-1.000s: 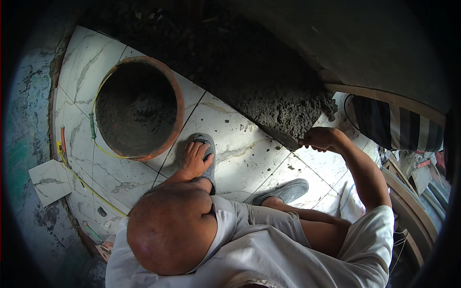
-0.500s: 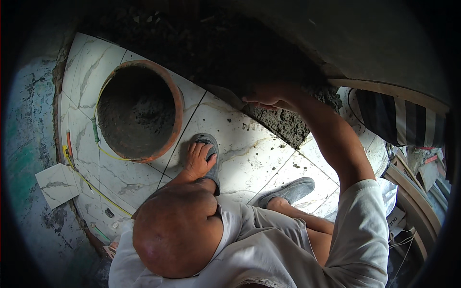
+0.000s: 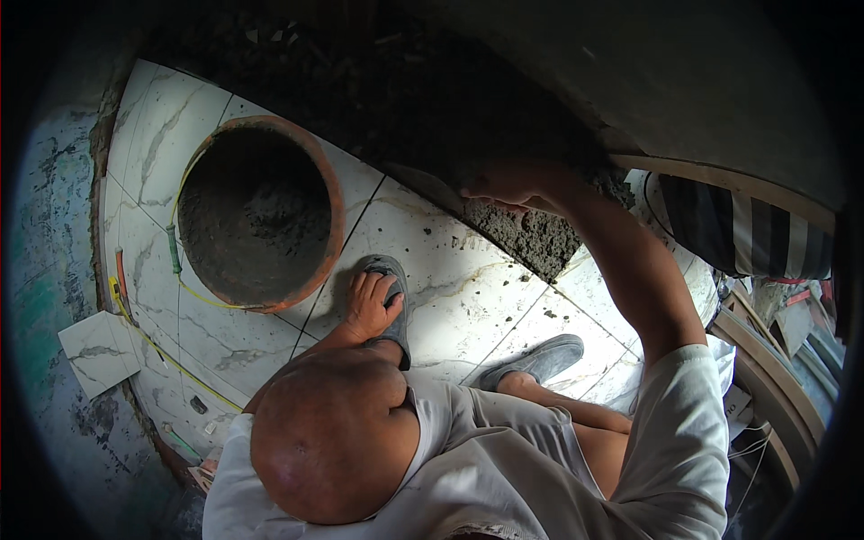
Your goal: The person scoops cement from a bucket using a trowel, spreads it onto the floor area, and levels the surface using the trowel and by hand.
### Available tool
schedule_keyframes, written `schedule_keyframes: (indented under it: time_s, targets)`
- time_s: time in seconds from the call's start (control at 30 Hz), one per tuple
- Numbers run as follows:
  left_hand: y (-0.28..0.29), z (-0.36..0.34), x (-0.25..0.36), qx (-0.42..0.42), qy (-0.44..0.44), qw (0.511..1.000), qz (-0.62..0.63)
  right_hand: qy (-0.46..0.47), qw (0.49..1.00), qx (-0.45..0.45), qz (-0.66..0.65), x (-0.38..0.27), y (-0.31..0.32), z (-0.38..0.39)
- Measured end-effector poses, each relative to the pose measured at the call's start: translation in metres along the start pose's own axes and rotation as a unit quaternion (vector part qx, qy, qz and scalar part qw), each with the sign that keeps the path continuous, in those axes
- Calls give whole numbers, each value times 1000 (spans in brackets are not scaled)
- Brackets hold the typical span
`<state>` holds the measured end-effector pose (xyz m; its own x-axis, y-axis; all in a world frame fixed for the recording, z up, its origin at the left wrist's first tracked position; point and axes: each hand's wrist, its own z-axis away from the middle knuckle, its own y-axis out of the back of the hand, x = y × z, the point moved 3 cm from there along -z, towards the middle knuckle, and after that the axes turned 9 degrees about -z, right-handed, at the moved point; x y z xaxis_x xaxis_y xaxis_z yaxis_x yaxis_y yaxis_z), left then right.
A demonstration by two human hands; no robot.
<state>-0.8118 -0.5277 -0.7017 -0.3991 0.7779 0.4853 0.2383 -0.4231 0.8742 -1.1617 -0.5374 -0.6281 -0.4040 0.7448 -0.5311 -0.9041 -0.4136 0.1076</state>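
Observation:
My left hand [image 3: 370, 306] lies over the top of a dark grey shoe [image 3: 393, 270] on my foot, its fingers stretched out and apart, holding nothing. Stretched forward into deep shadow, my right hand [image 3: 511, 184] is closed, low over a bed of wet grey mortar [image 3: 526, 236]. From its fingers a flat grey blade, seemingly a trowel [image 3: 423, 183], reaches left along the edge of the tiles; its handle is hidden. Left of my foot stands a round orange-brown tub [image 3: 335, 193] with grey mortar [image 3: 279, 211] inside.
White marbled tiles [image 3: 432, 261] with mortar crumbs cover the floor. A yellow cord [image 3: 193, 364] runs along the left, near a loose tile piece [image 3: 99, 353]. At right are a striped bundle [image 3: 747, 220] and wooden strips [image 3: 774, 387]. A dark wall rises beyond the mortar.
My right hand has shifted slightly to the right over the mortar. The whole view has moved a little; my left hand stays on the shoe.

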Motion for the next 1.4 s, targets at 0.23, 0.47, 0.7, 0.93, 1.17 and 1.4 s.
schedule_keyframes:
  time_s: [0.23,0.47,0.7,0.93,1.17,1.4]
  targets:
    - [8,1,0,6,12,1000,5,-60,993,-102,31,105,-26,39]
    - [5,-2,-1,12,-2,1000,0,-286,953,-91,32,199,-44,162]
    - [11,-5,7,-6,-17,999,-39,-265,956,-31,-124,211,-51,216]
    - [15,-13,12,-50,-28,997,-60,-179,913,280,-236,278,-89,256]
    - [29,-7,1,-141,-52,988,-46,-52,660,367,-653,270,-142,162]
    - [46,2,-29,-222,14,973,66,50,607,412,-678,266,-74,107]
